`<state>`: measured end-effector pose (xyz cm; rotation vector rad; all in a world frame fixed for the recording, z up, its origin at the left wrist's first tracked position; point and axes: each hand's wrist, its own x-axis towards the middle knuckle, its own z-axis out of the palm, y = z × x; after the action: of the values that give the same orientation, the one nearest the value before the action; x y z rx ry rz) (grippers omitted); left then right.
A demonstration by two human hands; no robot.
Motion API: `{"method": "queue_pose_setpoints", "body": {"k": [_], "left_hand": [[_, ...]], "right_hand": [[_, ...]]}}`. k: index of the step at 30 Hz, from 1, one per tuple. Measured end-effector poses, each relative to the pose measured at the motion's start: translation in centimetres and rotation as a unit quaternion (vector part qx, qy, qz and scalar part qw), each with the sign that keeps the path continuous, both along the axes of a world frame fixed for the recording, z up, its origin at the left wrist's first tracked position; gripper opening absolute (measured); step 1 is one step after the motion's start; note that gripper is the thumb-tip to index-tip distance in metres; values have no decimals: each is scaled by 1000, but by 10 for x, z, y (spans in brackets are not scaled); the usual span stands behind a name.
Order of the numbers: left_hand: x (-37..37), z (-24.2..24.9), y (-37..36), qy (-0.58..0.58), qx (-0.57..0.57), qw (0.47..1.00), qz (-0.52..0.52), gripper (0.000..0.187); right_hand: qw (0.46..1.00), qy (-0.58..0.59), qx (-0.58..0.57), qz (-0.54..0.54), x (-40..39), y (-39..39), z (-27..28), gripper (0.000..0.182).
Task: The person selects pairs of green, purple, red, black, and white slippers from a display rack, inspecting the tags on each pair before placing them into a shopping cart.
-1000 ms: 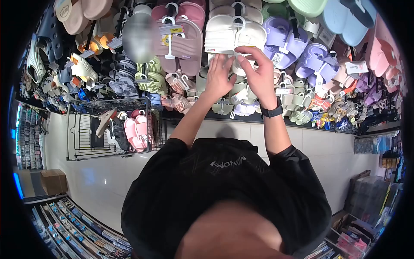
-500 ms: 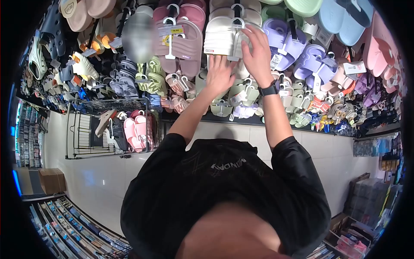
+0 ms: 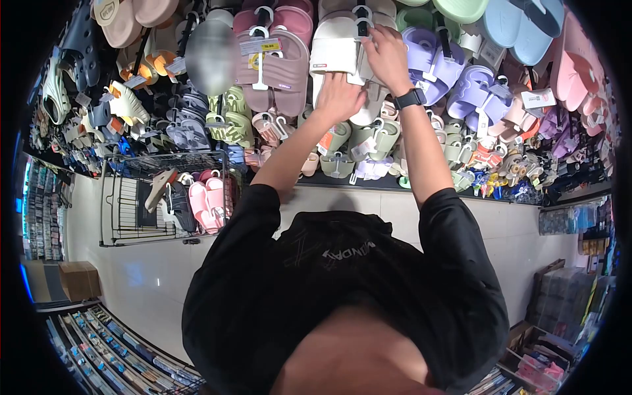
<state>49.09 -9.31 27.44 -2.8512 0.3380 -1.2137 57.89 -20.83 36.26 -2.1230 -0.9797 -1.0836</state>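
A pair of white slide sandals (image 3: 331,55) hangs at the top centre of the head view from a black display hook (image 3: 361,27). My left hand (image 3: 340,100) is at the lower edge of the left sandal, its fingers tucked under the strap and partly hidden. My right hand (image 3: 390,58), with a black watch on the wrist, curls its fingers over the right sandal beside the hanger. Mauve slides (image 3: 284,72) hang to the left and lilac slides (image 3: 431,62) to the right, neither touched by my hands.
At left stands a wire shopping cart (image 3: 122,201) holding pink slides (image 3: 209,201) and other footwear. Green sandals (image 3: 337,164) hang low beneath my hands. A cardboard box (image 3: 80,280) sits at far left on the pale tiled floor (image 3: 148,283). Clear plastic boxes (image 3: 559,296) are at right.
My right hand has closed its fingers and shifted slightly up and left. My left hand has moved a little right under the strap. The white slides have tilted, their lower part showing more.
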Motion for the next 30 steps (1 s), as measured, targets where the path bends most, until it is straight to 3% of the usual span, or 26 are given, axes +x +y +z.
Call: {"method": "queue_pose_setpoints", "body": {"k": [9, 18, 22, 26, 30], "left_hand": [[-20, 29, -15, 18, -1, 999, 30, 37], [-33, 29, -21, 61, -21, 997, 47, 32], [-33, 29, -21, 75, -16, 996, 34, 33], [-39, 8, -28, 17, -26, 1000, 1, 36], [-68, -47, -44, 138, -137, 980, -50, 33]], "right_hand": [[996, 58, -44, -45, 7, 3, 11, 41], [999, 35, 18, -31, 14, 8, -14, 44], [994, 106, 40, -2, 13, -3, -19, 45], [993, 102, 65, -3, -1, -14, -33, 43], [987, 160, -8, -17, -48, -32, -62, 38]]}}
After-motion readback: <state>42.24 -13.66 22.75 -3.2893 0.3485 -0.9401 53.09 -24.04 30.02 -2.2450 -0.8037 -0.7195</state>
